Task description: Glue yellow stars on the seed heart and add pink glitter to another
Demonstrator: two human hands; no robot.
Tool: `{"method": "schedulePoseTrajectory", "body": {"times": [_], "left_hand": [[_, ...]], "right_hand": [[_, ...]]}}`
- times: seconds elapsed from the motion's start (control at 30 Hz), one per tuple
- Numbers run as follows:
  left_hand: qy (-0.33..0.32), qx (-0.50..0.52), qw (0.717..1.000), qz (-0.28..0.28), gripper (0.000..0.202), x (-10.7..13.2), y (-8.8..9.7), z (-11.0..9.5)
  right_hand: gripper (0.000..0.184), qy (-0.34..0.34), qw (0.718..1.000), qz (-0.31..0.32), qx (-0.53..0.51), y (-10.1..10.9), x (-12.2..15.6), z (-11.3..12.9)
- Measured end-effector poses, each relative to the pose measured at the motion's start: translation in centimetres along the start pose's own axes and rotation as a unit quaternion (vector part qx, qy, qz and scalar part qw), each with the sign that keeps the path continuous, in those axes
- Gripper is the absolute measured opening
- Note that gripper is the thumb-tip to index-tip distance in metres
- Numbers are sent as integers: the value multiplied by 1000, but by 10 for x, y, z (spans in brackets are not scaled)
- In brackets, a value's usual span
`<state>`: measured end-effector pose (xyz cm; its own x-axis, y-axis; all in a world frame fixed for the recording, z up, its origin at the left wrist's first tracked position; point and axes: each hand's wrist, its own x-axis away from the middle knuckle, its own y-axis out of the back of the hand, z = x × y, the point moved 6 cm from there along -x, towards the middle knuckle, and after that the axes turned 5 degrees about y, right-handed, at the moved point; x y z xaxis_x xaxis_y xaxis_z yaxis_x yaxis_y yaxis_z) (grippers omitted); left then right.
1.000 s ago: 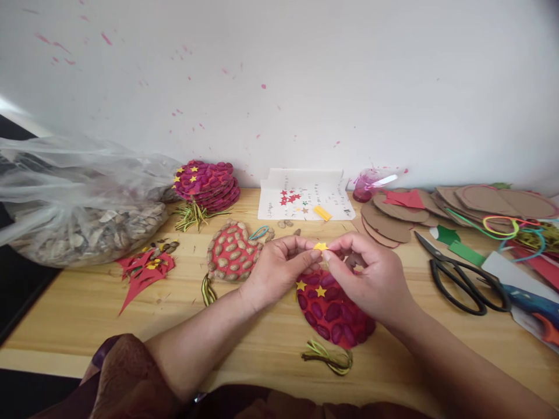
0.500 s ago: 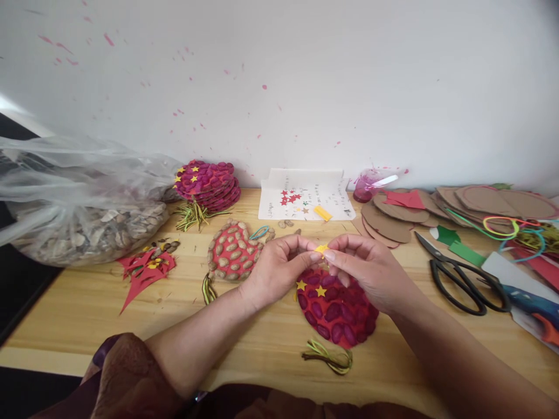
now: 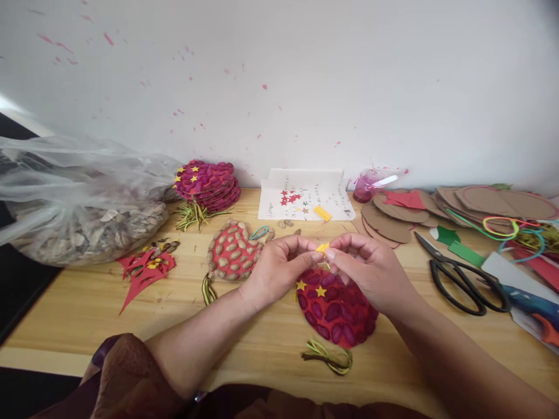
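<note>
A small yellow star sticker is pinched between the fingertips of my left hand and my right hand. Both hands are closed on it, just above a heart-shaped piece covered in dark pink painted shells. Two yellow stars lie at that piece's upper left, and my right hand hides part of its top. Below it on the table is a looped bundle of green and brown cord. Left of my left hand lies a red heart set with plain tan shells.
Black scissors lie at right beside cardboard cutouts. A plastic bag of shells stands at left, near red paper scraps. Behind are stacked pink pieces, a white sheet with red stars, and a paint cup.
My fingers have shifted very slightly around the yellow star, and a thin yellow bit now shows below it. Everything else stays in place.
</note>
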<state>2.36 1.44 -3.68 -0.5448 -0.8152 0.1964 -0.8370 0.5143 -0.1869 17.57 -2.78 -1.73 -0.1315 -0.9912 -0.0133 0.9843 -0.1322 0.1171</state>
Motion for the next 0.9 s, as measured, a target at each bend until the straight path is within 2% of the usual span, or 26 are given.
{"method": "schedulePoseTrajectory", "body": {"times": [0.1,0.27,0.53,0.6,0.7,0.77,0.9], "left_hand": [[14,18,1000,3,41,0,-1,0],[30,40,999,-6,41,1,-3,1],[43,72,996,-3,37,0,-3,11],[39,68,997,-6,35,0,-3,11],[39,71,997,-9,36,0,-2,9],[40,73,996,-10,39,0,-2,7],[30,60,998,-9,43,0,-2,2]], "right_hand": [[19,19,999,-19,23,2,1,0],[14,102,985,-73,122,3,8,5],[4,269,908,-123,299,-1,22,29],[3,260,915,-111,287,-1,20,26],[9,170,966,-65,185,1,13,11],[16,114,988,-30,100,1,9,2],[23,70,997,-9,23,0,5,-4]]}}
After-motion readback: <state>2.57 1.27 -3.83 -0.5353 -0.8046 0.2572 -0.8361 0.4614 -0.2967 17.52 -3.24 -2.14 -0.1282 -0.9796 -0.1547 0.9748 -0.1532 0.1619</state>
